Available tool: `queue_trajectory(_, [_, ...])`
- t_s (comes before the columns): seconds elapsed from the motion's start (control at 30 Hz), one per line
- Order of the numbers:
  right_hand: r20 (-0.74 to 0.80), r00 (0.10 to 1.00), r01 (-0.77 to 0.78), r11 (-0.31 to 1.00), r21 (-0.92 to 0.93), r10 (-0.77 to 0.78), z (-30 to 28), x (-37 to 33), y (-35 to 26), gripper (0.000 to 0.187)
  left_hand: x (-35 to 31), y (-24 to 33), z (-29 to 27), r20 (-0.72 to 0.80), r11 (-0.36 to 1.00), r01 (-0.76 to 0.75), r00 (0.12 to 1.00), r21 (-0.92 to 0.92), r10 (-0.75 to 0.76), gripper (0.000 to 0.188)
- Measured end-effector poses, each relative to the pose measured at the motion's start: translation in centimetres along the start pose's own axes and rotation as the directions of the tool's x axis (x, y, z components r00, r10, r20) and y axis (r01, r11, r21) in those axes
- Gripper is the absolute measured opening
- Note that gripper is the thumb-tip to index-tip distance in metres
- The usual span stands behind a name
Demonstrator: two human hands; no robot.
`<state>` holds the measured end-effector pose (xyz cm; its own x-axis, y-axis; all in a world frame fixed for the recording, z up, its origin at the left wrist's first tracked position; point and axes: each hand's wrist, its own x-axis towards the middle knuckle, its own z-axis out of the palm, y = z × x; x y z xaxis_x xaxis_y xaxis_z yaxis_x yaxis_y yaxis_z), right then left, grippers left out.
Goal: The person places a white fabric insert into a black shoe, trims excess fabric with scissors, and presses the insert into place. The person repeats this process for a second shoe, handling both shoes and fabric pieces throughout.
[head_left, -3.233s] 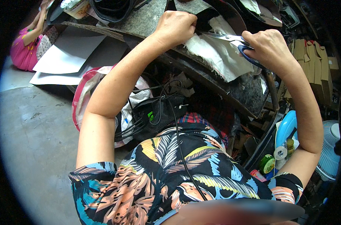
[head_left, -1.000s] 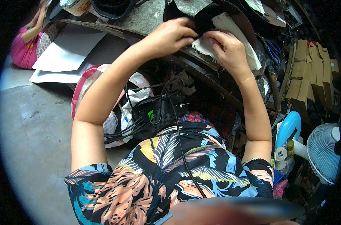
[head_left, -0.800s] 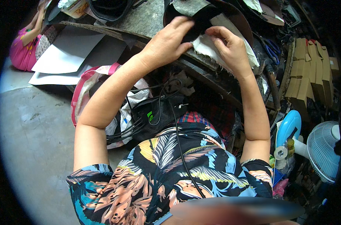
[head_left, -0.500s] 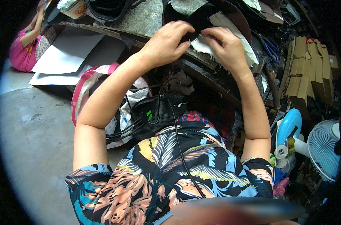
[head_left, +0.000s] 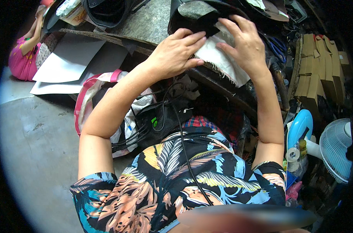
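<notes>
A curved black piece of sheet material (head_left: 176, 21) stands on the workbench, bent round like a band with a hollow inside. White cloth with a frayed edge (head_left: 219, 58) hangs from its right side over the bench edge. My left hand (head_left: 175, 54) lies along the near left rim of the black piece, fingers stretched forward and thumb apart. Over the cloth's upper right part is my right hand (head_left: 244, 46), its fingers spread and its thumb resting near the cloth. Where the right fingertips meet the black piece is partly hidden.
More black curved pieces (head_left: 106, 13) and a tub (head_left: 73, 15) stand on the bench to the left. White sheets (head_left: 67, 58) stick out below them. A person in pink (head_left: 23, 58) sits far left. Cartons (head_left: 316, 70) and a fan (head_left: 336, 149) are at right.
My right hand has opened from a pinch and moved up and right. The white cloth now hangs lower over the edge. My left fingers have straightened and shifted slightly.
</notes>
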<state>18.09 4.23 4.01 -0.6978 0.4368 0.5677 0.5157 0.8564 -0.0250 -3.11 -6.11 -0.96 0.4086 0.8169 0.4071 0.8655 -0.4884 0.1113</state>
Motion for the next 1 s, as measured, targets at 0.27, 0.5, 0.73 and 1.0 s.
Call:
queue_trajectory(0.27, [-0.056,0.989,-0.123,0.974,0.192,0.136,3.0,0.3,3.9,0.031,1.4,-1.2,-4.6,0.215,0.985,-0.093,0.969,-0.144,0.123,0.040])
queue_trajectory(0.5, [-0.080,0.907,-0.400,0.905,0.147,0.414,2.6,-0.3,2.9,0.014,4.6,-0.5,-5.9,0.323,0.989,0.143,0.935,0.039,-0.148,0.019])
queue_trajectory(0.73, [-0.137,0.861,-0.393,0.812,0.430,0.490,3.5,-0.9,5.3,0.008,8.1,1.1,-0.2,0.099,0.987,0.052,0.993,0.149,-0.067,0.038])
queue_trajectory(1.0, [0.507,0.704,-0.546,-0.078,0.834,0.497,5.2,-1.4,3.3,0.013,6.6,-0.8,-4.1,0.344,0.991,0.034,0.936,0.131,-0.077,0.036])
